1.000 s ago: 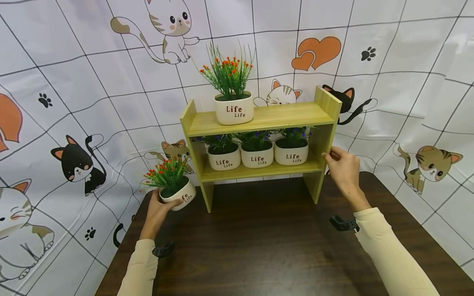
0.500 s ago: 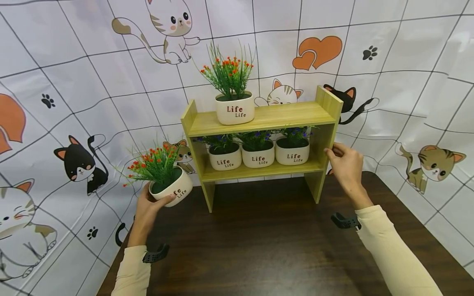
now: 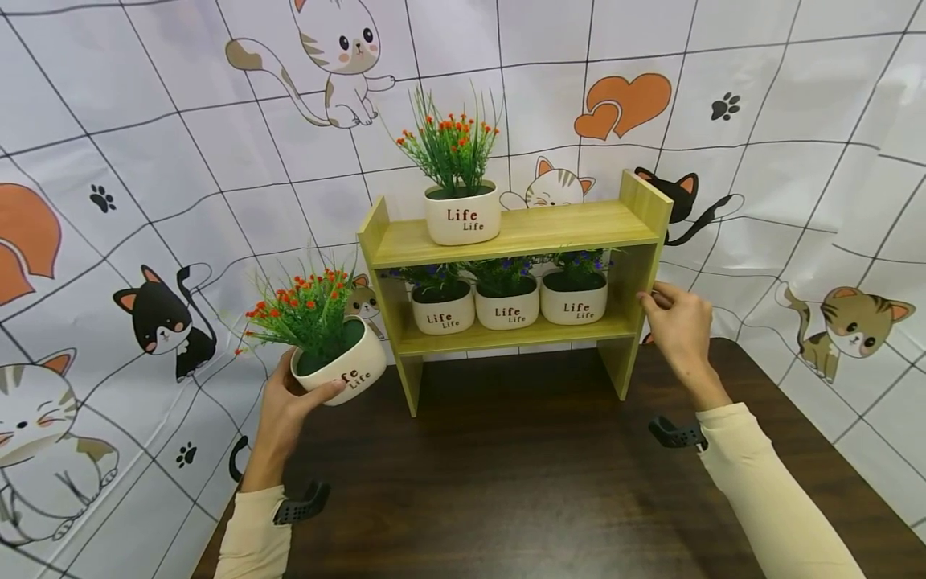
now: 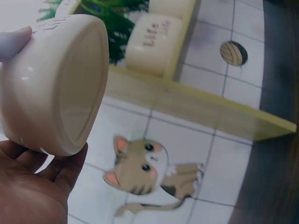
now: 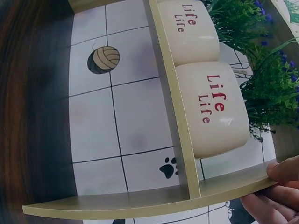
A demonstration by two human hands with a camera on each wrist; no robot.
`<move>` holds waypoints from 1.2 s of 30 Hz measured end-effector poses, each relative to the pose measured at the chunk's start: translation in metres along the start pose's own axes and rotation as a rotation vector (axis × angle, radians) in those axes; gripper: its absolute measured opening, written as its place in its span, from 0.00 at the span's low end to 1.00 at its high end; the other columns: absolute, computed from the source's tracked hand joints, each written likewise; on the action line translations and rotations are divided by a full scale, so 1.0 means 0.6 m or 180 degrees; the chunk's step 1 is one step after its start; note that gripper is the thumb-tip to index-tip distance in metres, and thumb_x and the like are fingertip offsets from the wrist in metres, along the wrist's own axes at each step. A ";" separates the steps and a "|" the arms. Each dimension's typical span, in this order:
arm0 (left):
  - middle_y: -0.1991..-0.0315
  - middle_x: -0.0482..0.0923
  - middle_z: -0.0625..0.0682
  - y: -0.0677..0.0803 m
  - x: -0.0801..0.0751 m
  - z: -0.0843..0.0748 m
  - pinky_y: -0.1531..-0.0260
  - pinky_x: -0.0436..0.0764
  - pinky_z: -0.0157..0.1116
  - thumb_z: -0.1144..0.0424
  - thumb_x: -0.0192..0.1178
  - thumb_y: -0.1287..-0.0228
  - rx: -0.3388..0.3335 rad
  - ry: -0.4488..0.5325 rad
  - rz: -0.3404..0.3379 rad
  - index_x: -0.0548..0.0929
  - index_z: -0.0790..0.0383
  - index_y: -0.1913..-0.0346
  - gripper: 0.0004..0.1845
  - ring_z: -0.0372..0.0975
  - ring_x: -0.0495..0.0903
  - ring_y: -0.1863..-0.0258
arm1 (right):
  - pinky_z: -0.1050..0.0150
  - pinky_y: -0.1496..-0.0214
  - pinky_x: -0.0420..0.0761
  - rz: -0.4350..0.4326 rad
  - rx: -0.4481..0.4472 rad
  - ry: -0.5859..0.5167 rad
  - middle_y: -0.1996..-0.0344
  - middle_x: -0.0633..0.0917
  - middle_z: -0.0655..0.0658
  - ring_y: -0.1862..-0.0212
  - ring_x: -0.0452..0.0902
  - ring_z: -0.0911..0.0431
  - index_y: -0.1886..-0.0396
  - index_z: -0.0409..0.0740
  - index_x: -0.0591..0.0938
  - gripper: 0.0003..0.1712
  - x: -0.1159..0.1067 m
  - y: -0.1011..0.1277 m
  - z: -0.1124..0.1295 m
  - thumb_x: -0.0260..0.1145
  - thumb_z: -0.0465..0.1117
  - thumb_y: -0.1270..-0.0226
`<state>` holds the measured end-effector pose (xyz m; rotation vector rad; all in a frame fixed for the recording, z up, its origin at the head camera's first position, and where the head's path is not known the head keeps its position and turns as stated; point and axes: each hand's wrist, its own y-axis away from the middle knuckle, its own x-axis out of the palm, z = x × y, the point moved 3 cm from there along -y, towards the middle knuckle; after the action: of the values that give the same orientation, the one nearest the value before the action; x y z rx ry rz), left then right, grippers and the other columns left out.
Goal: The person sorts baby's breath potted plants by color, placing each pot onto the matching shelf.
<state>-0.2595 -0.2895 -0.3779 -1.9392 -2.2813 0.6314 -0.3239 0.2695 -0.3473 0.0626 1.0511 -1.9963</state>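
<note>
Left hand grips tilted cream pot, shelf beyond.

In the left wrist view the pot shows only its blurred base — its plant is hidden.

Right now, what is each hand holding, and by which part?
The left hand grips the red-flowered pot by its lower side wall, clear of the table. The right hand holds the shelf by its right side panel's front edge.

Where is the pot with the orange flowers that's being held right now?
In the head view, the orange-flowered pot sits tilted in the left hand, left of the wooden shelf, above the table's corner.
</note>
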 end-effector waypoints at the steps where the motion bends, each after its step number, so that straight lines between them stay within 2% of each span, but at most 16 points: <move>1: 0.48 0.84 0.43 0.000 0.002 -0.006 0.56 0.86 0.28 0.68 0.74 0.38 0.0033 -0.0017 -0.0003 0.72 0.59 0.26 0.37 0.32 0.88 0.51 | 0.81 0.86 0.64 0.0007 -0.0003 -0.0009 0.59 0.90 0.28 0.92 0.63 0.83 0.47 0.30 0.90 0.14 0.000 0.000 0.000 0.70 0.33 0.27; 4: 0.47 0.84 0.45 -0.002 0.008 -0.022 0.56 0.87 0.29 0.68 0.75 0.38 0.0121 -0.0054 -0.0006 0.73 0.58 0.26 0.37 0.33 0.88 0.51 | 0.84 0.83 0.65 -0.0012 -0.0017 0.0013 0.60 0.90 0.28 0.89 0.63 0.86 0.46 0.30 0.90 0.14 0.001 0.000 0.000 0.71 0.33 0.27; 8: 0.48 0.84 0.45 -0.006 0.015 -0.041 0.57 0.87 0.29 0.68 0.75 0.39 0.0190 -0.0036 0.0010 0.75 0.59 0.29 0.35 0.33 0.88 0.53 | 0.89 0.74 0.64 -0.0047 -0.0023 0.0032 0.60 0.90 0.28 0.82 0.63 0.92 0.47 0.30 0.90 0.14 0.000 0.001 -0.001 0.72 0.33 0.28; 16: 0.48 0.84 0.46 -0.013 0.034 -0.073 0.57 0.88 0.30 0.71 0.75 0.40 0.0316 0.0067 0.0176 0.75 0.60 0.31 0.34 0.34 0.89 0.54 | 0.91 0.71 0.63 -0.0060 -0.0040 0.0035 0.60 0.90 0.30 0.79 0.63 0.94 0.47 0.31 0.90 0.14 0.000 0.002 -0.001 0.72 0.34 0.28; 19: 0.50 0.84 0.45 -0.015 0.042 -0.086 0.58 0.88 0.30 0.71 0.75 0.40 0.0402 -0.0009 0.0215 0.75 0.61 0.31 0.34 0.34 0.89 0.54 | 0.89 0.73 0.63 -0.0058 -0.0047 0.0043 0.60 0.90 0.29 0.82 0.63 0.92 0.46 0.31 0.90 0.14 0.001 0.002 -0.003 0.72 0.34 0.27; 21: 0.50 0.85 0.44 -0.017 0.048 -0.094 0.57 0.87 0.29 0.71 0.75 0.41 0.0461 -0.0067 0.0226 0.75 0.61 0.31 0.34 0.33 0.88 0.54 | 0.86 0.79 0.64 -0.0036 -0.0042 0.0018 0.60 0.90 0.29 0.87 0.64 0.88 0.46 0.31 0.90 0.15 0.001 0.003 -0.003 0.71 0.34 0.27; 26: 0.48 0.84 0.44 -0.024 0.067 -0.114 0.55 0.87 0.29 0.72 0.74 0.42 0.0551 -0.0013 0.0326 0.74 0.63 0.28 0.37 0.33 0.87 0.52 | 0.78 0.89 0.64 0.0035 0.0005 -0.0027 0.59 0.90 0.28 0.93 0.64 0.80 0.43 0.31 0.89 0.16 0.002 0.003 -0.005 0.70 0.34 0.26; 36: 0.47 0.83 0.47 -0.032 0.106 -0.148 0.55 0.88 0.30 0.72 0.74 0.45 0.0669 0.0102 0.0485 0.75 0.66 0.30 0.37 0.34 0.88 0.52 | 0.77 0.89 0.64 0.0090 0.0019 -0.0031 0.57 0.89 0.27 0.93 0.65 0.80 0.41 0.30 0.87 0.18 0.003 0.003 -0.010 0.70 0.35 0.25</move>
<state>-0.2615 -0.2077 -0.3030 -2.0168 -1.9717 0.8127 -0.3255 0.2722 -0.3529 0.0706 1.0327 -1.9725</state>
